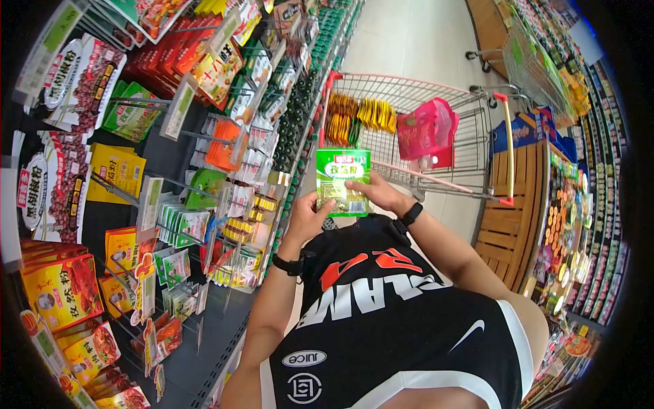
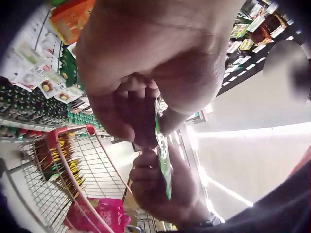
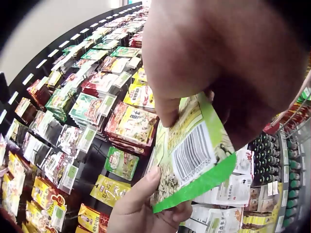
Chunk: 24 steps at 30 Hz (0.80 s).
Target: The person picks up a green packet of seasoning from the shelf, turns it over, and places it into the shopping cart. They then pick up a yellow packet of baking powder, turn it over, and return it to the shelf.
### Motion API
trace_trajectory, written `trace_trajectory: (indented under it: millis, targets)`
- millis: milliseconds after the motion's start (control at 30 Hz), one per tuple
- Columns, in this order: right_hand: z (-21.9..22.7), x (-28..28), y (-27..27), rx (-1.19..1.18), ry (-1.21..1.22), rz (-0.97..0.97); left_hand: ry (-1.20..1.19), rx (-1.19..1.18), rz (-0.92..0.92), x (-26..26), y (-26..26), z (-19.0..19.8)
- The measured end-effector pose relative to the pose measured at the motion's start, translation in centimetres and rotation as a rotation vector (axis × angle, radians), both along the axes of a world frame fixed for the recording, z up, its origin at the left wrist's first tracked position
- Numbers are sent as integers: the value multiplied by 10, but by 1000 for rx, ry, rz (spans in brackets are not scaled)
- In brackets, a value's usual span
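Shirt: black shirt (image 1: 402,320) with white letters, closest to the camera, below both hands.
Left hand: the left hand (image 1: 308,217) grips the packet at its lower left edge, thumb on the front side.
Right hand: the right hand (image 1: 378,193) pinches the right edge, fingers curled behind it.
Packet: green seasoning packet (image 1: 343,181), flat and upright between the fingers of both hands; red label on top, clear window below; the back has a white barcode field.
Cart: shopping cart (image 1: 470,136) just beyond the fingers, with a pink bag (image 1: 426,133) and yellow packs inside.
Shelves: hanging spice packets (image 1: 122,170) left of the fingers.
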State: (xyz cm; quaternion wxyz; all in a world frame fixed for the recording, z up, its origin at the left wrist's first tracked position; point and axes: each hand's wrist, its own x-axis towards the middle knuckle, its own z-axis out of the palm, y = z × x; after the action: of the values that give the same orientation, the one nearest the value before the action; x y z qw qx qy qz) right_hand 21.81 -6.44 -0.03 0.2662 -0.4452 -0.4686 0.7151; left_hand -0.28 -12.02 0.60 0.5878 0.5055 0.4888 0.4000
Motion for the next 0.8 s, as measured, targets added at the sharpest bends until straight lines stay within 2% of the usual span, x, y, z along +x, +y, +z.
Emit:
trace_trajectory:
  millis: [100, 167, 200, 267, 333, 367, 400, 467, 500, 600, 633, 733, 767, 800]
  targets:
    - [-11, -5, 1, -49, -39, 10, 40, 59, 112, 1, -4, -24]
    - [-22, -5, 6, -32, -103, 59, 54, 155, 202, 3, -1, -17]
    - [-24, -9, 6, 75, 81, 138, 59, 166, 225, 3, 0, -7]
    - [-24, -12, 4, 119, 37, 176, 103, 266, 225, 2, 3, -17]
    - [-37, -5, 12, -4, -109, 166, 200, 289, 203, -3, 7, -16]
    - [-33, -7, 16, 31, 38, 150, 111, 264, 240, -1, 10, -3]
    - [-27, -6, 20, 62, 108, 205, 149, 241, 227, -6, 12, -5]
    - [-15, -6, 26, 191, 30, 308, 214, 194, 191, -15, 16, -11]
    - [-7, -5, 27, 148, -49, 357, 265, 213, 176, -17, 17, -21]
    - [-8, -11, 33, 376, -76, 548, 367, 107, 132, -19, 19, -28]
    - [-5, -14, 37, 385, -90, 632, 337, 51, 118, -20, 18, -33]
    - [-4, -30, 43, 959, -30, 607, 186, 191, 162, -16, 21, -23]
    - [-22, -25, 44, 839, -107, 719, 128, 116, 118, -21, 22, -36]
    - [-42, -20, 46, 706, -180, 818, 233, 66, 71, -25, 23, -41]
